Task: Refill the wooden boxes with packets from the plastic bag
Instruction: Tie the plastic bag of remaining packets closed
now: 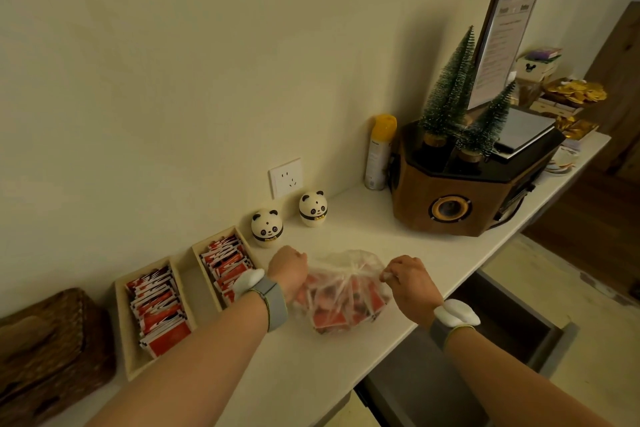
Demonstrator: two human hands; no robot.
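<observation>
fingers of the left hand and right hand are closed, pinching the clear plastic bag between them on the white counter. left stand two wooden boxes full of red packets; two panda figurines sit just behind. bag crinkled, holding red packets.

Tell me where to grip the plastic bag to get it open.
Grip the bunched top film of the bag, one hand each side, pulling apart. The mouth faces up, packets weigh down the bottom, and the left hand and right hand pinch there.
</observation>
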